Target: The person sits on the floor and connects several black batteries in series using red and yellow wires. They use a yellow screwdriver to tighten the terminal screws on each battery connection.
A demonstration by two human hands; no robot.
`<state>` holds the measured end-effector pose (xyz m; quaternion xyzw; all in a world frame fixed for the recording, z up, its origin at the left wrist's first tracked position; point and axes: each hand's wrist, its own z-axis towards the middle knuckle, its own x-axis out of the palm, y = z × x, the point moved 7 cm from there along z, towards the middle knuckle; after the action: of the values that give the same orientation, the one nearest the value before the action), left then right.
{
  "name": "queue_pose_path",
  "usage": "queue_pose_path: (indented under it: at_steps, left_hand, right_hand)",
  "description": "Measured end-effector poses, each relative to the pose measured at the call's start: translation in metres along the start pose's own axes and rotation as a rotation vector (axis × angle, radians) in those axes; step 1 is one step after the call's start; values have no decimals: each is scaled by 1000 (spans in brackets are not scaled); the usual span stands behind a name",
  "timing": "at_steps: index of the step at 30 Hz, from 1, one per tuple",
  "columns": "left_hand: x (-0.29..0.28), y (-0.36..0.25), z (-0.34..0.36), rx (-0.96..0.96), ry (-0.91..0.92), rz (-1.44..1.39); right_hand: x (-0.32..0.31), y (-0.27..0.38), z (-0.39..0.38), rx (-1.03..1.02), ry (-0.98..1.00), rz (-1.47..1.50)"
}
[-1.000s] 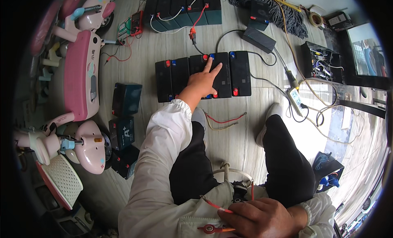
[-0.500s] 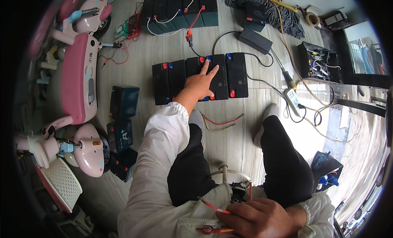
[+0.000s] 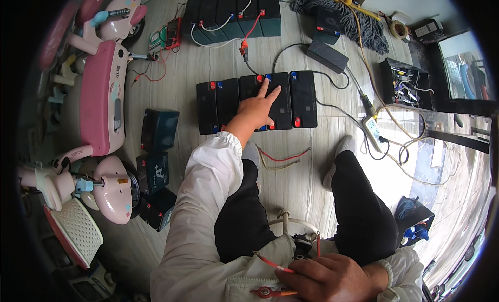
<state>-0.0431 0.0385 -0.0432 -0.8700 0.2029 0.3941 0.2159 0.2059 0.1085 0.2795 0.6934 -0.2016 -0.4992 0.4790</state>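
While its long side runs from nine to three o'clock, the row of black batteries (image 3: pixel 281 102) lies on the floor (image 3: pixel 306 198) beyond the person's feet, each battery's own long axis pointing from twelve to six. The left hand (image 3: pixel 255 112) is by far the nearer: it rests on the middle of the row, its grip spread wide and holding nothing, with one fingertip at or just beside a blue terminal (image 3: pixel 268 77). From the right hand (image 3: pixel 327 276), well apart in front of the lap, the row lies toward eleven o'clock. That hand's grip is narrow, curled around red wiring (image 3: pixel 273 263); whether this is one piece or several cannot be told.

At six o'clock from the row, a loose red lead (image 3: pixel 287 158) and a pale lead (image 3: pixel 279 167) lie on the floor. Farther out, a black power adapter (image 3: pixel 327 56) sits at two o'clock, another battery bank (image 3: pixel 221 21) near twelve, and a dark green battery (image 3: pixel 158 130) toward eight.
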Motion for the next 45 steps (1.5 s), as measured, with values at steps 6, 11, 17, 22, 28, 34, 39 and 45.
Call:
queue_pose_path:
  at_steps: [6, 11, 17, 22, 28, 34, 39, 45]
  left_hand:
    - [0, 0, 0, 8, -7, 1]
    - [1, 1, 1, 4, -6, 2]
    - [0, 0, 0, 1, -1, -4]
    - [0, -1, 0, 7, -12, 4]
    - [1, -2, -3, 38, -56, -10]
    - [50, 3, -67, 218, -324, -113]
    - [100, 59, -138, 77, -635, -249]
    - [105, 83, -151, -179, -717, -300]
  right_hand:
    - [0, 0, -1, -5, -16, 1]
    - [1, 1, -1, -3, -25, -5]
    - [1, 0, -2, -4, -18, -1]
    - [0, 0, -2, -10, -12, 0]
    - [-2, -1, -2, 4, -28, -11]
    - [-12, -4, -3, 14, -51, 27]
    - [-10, -4, -2, 10, -32, 18]
    - [-7, -2, -2, 1, -23, 15]
